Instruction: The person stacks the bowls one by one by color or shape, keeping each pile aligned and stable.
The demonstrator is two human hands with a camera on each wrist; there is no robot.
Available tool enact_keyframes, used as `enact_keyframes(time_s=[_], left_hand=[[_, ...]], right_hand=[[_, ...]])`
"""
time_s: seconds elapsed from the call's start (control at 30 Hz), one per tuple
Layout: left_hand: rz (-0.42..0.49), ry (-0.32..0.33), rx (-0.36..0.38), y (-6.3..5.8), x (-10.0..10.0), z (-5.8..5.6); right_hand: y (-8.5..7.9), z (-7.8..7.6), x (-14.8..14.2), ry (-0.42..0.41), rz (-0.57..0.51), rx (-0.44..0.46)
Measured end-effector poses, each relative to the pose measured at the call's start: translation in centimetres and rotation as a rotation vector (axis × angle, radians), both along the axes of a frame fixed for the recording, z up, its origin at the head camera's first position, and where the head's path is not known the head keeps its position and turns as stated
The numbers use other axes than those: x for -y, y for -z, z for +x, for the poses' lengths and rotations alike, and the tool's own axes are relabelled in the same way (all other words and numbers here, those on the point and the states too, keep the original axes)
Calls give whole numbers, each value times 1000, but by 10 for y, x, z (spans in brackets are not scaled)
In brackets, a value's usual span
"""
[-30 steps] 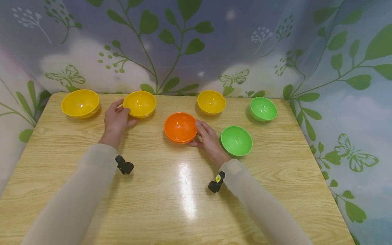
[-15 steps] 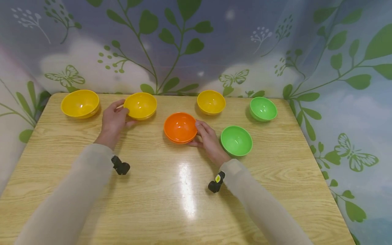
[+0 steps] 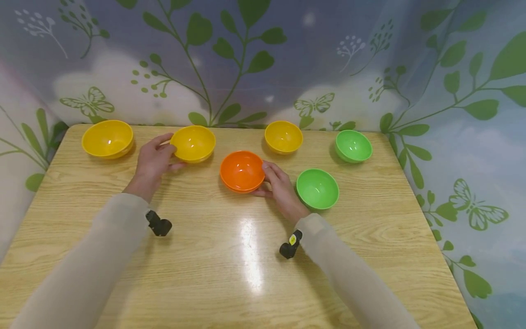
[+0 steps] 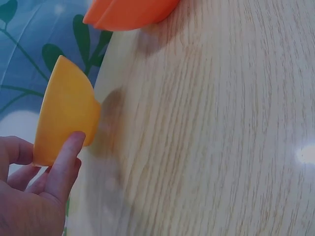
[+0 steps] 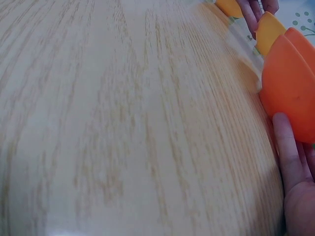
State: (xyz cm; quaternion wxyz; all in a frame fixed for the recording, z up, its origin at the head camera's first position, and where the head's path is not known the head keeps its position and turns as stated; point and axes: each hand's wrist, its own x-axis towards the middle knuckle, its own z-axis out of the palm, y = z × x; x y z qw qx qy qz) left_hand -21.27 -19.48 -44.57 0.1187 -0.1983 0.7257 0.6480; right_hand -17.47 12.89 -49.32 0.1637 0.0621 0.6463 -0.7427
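Note:
My left hand (image 3: 153,161) pinches the near-left rim of a yellow bowl (image 3: 193,144) at the back of the table. In the left wrist view the thumb (image 4: 66,160) lies against the outside of this yellow bowl (image 4: 66,115); whether its base touches the table I cannot tell. Right of it, my right hand (image 3: 283,189) grips the right side of an orange bowl (image 3: 242,170). A second orange rim shows beside the first in the right wrist view, so two orange bowls (image 5: 290,91) appear nested. Some of the right fingers are hidden behind them.
On the wooden table (image 3: 205,274) stand another yellow bowl (image 3: 108,139) at the far left and a smaller yellow bowl (image 3: 283,137) at the back. Two green bowls (image 3: 318,188) are on the right, one close beside my right hand. A leaf-patterned wall covering (image 3: 263,91) borders the back.
The yellow bowl in my left hand has shifted a little to the right and nearer. My left forearm has swung slightly left. The right hand and the orange bowls have stayed put.

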Motion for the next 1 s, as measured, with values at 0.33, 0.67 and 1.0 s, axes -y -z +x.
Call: enact_keyframes(time_s=[0.33,0.67,1.0], left_hand=[[29,40,-24,-10,-6,3],[51,70,-36,-20,-10,4],[57,93,-50,-26,-11,6]], right_hand=[[0,-1,-1,0,-1,12],[2,-1,-1,-8,2,5],[3,-1,-1,-10,-2,-5]])
